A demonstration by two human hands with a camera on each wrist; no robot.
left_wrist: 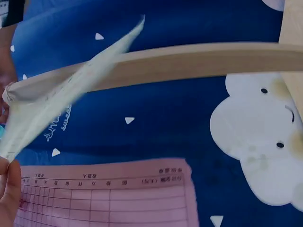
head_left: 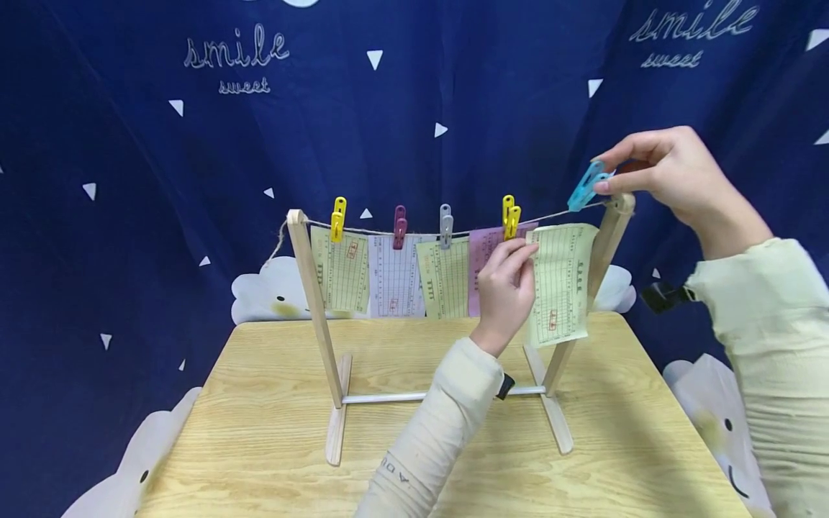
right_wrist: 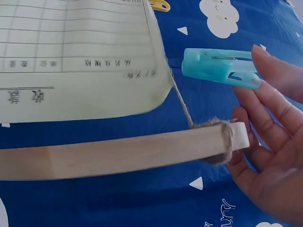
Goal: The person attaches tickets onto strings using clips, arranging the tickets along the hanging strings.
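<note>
My left hand [head_left: 508,291] pinches the upper left edge of a pale green printed slip [head_left: 563,280], which hangs in front of the string near the right post. In the left wrist view that slip [left_wrist: 75,92] appears nearly edge-on. Above the string's right end, my right hand [head_left: 673,176] pinches a blue clothespin [head_left: 586,185] between thumb and fingers. The right wrist view shows the clothespin [right_wrist: 218,66] apart from the slip [right_wrist: 85,61], with the twine [right_wrist: 182,101] between them. A pink slip [head_left: 482,244] hangs just behind my left hand under a yellow clothespin [head_left: 510,217].
Further left on the string, slips hang from a grey clothespin [head_left: 446,226], a purple clothespin [head_left: 400,227] and a yellow clothespin [head_left: 338,219]. The wooden posts, left [head_left: 314,309] and right [head_left: 609,241], stand on a wooden table [head_left: 259,432]. A blue curtain [head_left: 129,252] hangs behind.
</note>
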